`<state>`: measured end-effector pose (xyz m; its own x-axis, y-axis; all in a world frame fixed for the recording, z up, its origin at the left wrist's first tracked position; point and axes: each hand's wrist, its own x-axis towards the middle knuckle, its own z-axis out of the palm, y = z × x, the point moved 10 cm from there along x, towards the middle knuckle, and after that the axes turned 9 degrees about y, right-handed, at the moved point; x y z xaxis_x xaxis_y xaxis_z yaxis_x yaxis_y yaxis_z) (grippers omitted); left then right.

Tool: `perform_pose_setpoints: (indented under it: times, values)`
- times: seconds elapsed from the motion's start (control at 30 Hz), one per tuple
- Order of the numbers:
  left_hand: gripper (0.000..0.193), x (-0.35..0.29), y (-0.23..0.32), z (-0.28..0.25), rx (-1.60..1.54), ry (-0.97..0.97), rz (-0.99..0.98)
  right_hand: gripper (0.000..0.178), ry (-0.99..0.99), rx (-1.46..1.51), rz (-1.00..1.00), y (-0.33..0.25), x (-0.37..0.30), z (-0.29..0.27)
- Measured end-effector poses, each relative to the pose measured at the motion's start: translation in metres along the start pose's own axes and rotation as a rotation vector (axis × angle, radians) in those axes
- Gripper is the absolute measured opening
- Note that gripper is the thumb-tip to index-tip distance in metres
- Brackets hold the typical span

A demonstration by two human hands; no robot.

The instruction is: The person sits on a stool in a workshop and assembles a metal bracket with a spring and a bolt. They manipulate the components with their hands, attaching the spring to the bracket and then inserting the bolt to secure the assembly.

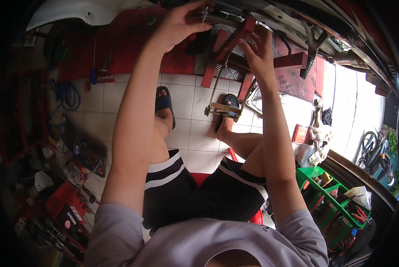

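At the top of the head view, my left hand (181,26) is curled around the end of a ridged metal rod (221,19), which may be threaded or a coil spring. Thumb and forefinger sit on either side of a small metal piece at that end. To its right, my right hand (258,49) has bent fingers against a slanted red metal bar (236,39), part of a red stand under a motorcycle. Part of its grip is hidden. Below hangs a brass-coloured metal frame (221,108), in front of my right foot.
Behind the stand lies a red platform (132,49) with a blue-handled screwdriver (94,75) at its edge. A motorcycle footpeg bracket (314,42) juts out at upper right. A green tool tray (313,173) stands on the right; a coiled blue hose (66,95) lies left.
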<state>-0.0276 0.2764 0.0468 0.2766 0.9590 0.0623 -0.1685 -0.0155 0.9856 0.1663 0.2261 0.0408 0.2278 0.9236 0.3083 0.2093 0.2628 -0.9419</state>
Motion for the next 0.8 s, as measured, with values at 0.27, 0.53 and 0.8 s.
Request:
perform_pose_setpoints:
  times: [0.27,0.53,0.8]
  values:
    - [0.046,-0.004,-0.009,0.000,-0.035,0.038,0.028,0.040,0.056,-0.356,-0.129,0.006,0.006,0.019]
    - [0.045,-0.018,-0.008,-0.002,0.195,0.059,0.103,0.029,-0.103,-0.369,-0.137,-0.002,0.009,0.022]
    - [0.042,-0.028,-0.015,0.048,0.154,0.012,-0.036,0.037,-0.181,-0.501,-0.171,0.004,0.013,-0.017]
